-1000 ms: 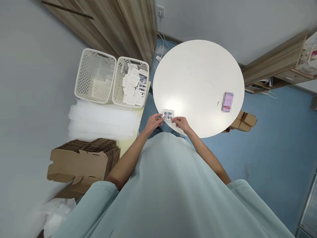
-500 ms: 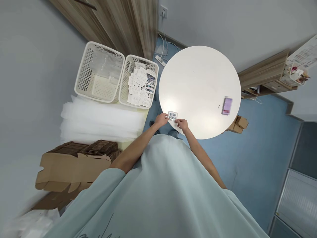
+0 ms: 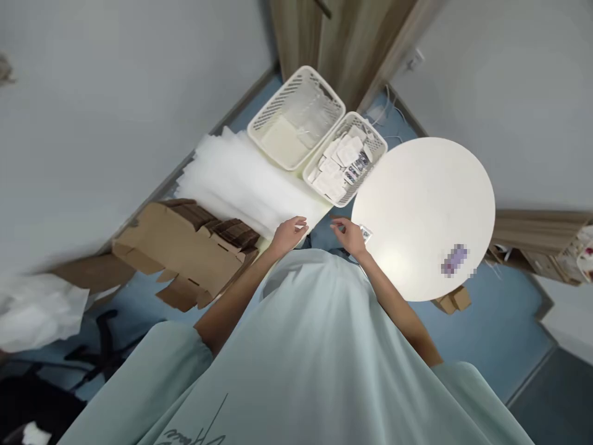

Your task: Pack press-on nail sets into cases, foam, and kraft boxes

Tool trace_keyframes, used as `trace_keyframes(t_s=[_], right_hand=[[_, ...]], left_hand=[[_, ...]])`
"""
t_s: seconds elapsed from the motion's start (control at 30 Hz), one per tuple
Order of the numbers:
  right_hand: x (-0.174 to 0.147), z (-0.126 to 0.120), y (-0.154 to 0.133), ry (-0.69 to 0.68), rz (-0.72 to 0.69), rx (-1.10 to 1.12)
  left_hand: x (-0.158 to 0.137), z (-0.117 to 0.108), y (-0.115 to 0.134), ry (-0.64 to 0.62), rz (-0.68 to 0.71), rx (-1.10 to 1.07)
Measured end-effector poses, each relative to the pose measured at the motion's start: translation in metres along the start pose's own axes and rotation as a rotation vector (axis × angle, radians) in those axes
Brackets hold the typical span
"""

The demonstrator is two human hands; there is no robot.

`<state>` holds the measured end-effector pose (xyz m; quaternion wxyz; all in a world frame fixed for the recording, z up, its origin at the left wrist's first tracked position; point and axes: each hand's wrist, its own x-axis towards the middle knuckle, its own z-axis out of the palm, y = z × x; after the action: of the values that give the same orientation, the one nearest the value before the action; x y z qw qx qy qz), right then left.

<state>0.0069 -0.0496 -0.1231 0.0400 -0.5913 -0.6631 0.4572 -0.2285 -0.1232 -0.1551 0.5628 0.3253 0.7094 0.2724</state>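
My left hand (image 3: 290, 235) hangs in the air near the edge of a stack of white foam sheets (image 3: 250, 185), its fingers apart with nothing in them. My right hand (image 3: 348, 235) is at the left edge of the round white table (image 3: 426, 185), also empty, with its fingers bent and apart. Just beside it on the table lies a small clear pack (image 3: 365, 233) with small dark pieces, partly hidden by the hand.
A basket (image 3: 319, 185) of carded packs and a basket (image 3: 273, 154) with clear plastic bags stand beyond the foam. Cardboard boxes (image 3: 176, 247) stand at left. A blurred purple item (image 3: 454, 259) lies on the table. Small cartons (image 3: 454, 301) are below it.
Both hands have let go of the small pack, which lies on the table. The view has turned left, and my hands have moved apart, the left one towards the foam sheets.
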Motion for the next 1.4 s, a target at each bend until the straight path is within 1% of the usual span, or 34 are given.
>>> trace_keyframes(t_s=[0.07,0.13,0.2,0.3,0.37,0.47,0.6,0.7,0.8,0.97,1.07,1.17,1.23,1.3,1.4], right_hand=[[0.025,0.02,-0.033,-0.101,-0.102,-0.103],[0.05,0.042,-0.064,-0.184,-0.172,-0.214],[0.07,0.065,-0.089,-0.243,-0.226,-0.338],[0.091,0.097,-0.116,-0.304,-0.237,-0.542],[0.098,0.116,-0.125,-0.325,-0.218,-0.664],[0.101,0.136,-0.127,-0.338,-0.199,-0.797],[0.1,0.147,-0.12,-0.33,-0.201,-0.903],[0.099,0.144,-0.117,-0.351,-0.203,-0.924],[0.096,0.133,-0.117,-0.362,-0.209,-0.91],[0.083,0.11,-0.121,-0.301,-0.234,-0.84],[0.071,0.098,-0.125,-0.25,-0.253,-0.793],[0.059,0.082,-0.129,-0.181,-0.263,-0.708],[0.05,0.07,-0.13,-0.132,-0.284,-0.612],[0.039,0.054,-0.13,-0.088,-0.315,-0.489],[0.018,0.029,-0.124,-0.019,-0.355,-0.283]], left_hand=[[-0.011,-0.021,-0.01,0.081,-0.016,-0.06],[-0.022,-0.035,-0.018,0.143,-0.02,-0.121],[-0.031,-0.042,-0.021,0.195,-0.025,-0.188],[-0.042,-0.044,-0.023,0.258,-0.032,-0.277],[-0.047,-0.042,-0.023,0.289,-0.028,-0.309],[-0.055,-0.039,-0.024,0.313,-0.02,-0.321],[-0.064,-0.034,-0.029,0.331,-0.027,-0.318],[-0.067,-0.033,-0.033,0.336,-0.034,-0.326],[-0.066,-0.034,-0.035,0.331,-0.023,-0.334],[-0.054,-0.04,-0.032,0.343,-0.002,-0.337],[-0.044,-0.041,-0.027,0.357,-0.022,-0.35],[-0.037,-0.04,-0.017,0.394,-0.059,-0.384],[-0.036,-0.036,-0.008,0.423,-0.055,-0.429],[-0.039,-0.032,0.006,0.431,-0.018,-0.512],[-0.047,-0.023,0.032,0.387,0.091,-0.652]])
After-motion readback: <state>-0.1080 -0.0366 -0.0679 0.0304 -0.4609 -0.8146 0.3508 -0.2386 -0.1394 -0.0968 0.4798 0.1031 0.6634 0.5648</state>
